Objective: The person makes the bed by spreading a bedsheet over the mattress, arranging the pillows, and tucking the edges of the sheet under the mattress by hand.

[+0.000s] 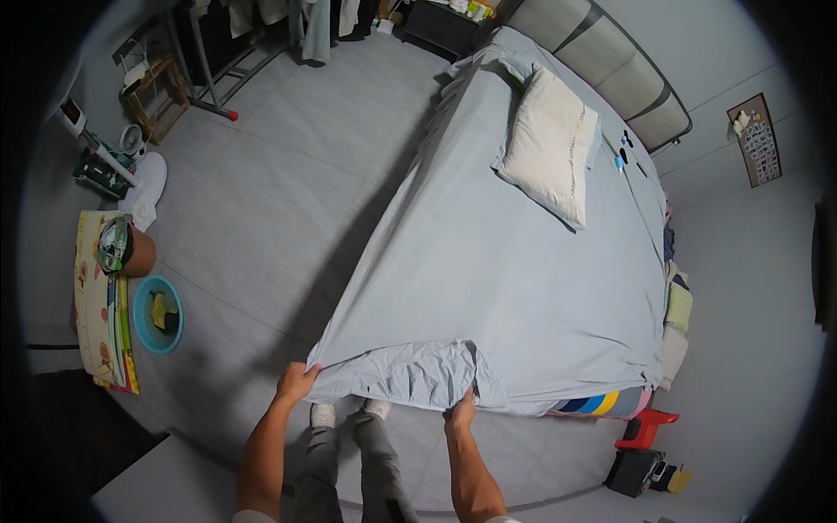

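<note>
A light grey-blue fitted bedsheet (425,261) covers most of the bed. My left hand (298,382) grips the sheet at the near left corner of the bed. Farther right along the foot edge, my right hand (461,410) is closed on the same edge. Between my hands, a gathered, wrinkled part of the sheet is folded up. At the near right, the sheet leaves a striped mattress side (595,404) bare, with blue, yellow and grey bands. A cream pillow (549,147) lies on the sheet toward the headboard (608,59).
A turquoise basin (158,315) with cloths in it and a brown bin (138,253) stand on the floor at left. Near the bed's right foot corner are a red stool (644,430) and a black box (633,472). A metal clothes rack (216,98) stands at upper left.
</note>
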Demonstrator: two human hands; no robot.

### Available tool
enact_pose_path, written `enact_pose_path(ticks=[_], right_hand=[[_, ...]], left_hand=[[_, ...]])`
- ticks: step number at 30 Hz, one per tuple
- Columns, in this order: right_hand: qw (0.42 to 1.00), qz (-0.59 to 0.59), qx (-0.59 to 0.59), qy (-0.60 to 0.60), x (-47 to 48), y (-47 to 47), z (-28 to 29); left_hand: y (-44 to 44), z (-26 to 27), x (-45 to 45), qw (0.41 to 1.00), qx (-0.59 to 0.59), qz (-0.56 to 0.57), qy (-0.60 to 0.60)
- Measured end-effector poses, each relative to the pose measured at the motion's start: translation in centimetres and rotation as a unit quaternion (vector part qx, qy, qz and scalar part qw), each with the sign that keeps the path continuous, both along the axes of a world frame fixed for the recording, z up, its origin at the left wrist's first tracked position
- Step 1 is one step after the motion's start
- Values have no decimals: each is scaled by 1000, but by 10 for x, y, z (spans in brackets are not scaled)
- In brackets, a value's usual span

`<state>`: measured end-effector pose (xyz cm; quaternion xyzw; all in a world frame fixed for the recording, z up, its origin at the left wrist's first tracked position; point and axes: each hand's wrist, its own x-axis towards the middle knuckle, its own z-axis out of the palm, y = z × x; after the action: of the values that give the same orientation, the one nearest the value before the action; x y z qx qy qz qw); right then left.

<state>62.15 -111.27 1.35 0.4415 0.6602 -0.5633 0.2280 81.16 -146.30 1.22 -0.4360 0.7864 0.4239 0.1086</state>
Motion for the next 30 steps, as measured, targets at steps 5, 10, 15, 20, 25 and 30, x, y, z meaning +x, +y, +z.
enact_pose_path(ticks=[5, 10, 15, 20, 25, 30], right_hand=[[992, -53, 21, 109, 29, -12, -1], [995, 15, 98, 3, 43, -4, -14], [992, 36, 108, -56, 52, 0, -15], [990, 18, -20, -141, 45, 16, -26], [957, 196, 92, -194, 47, -9, -17], [684, 533, 370, 333, 25, -32, -16]], left_hand=[[-2, -1, 27, 999, -39, -31, 16], [15, -9, 58, 998, -17, -20, -52], [31, -16, 64, 998, -50, -8, -32], [21, -18, 56, 997, -55, 7, -45], [24, -83, 122, 958, -107, -2, -265], [54, -103, 151, 957, 129, 77, -247]])
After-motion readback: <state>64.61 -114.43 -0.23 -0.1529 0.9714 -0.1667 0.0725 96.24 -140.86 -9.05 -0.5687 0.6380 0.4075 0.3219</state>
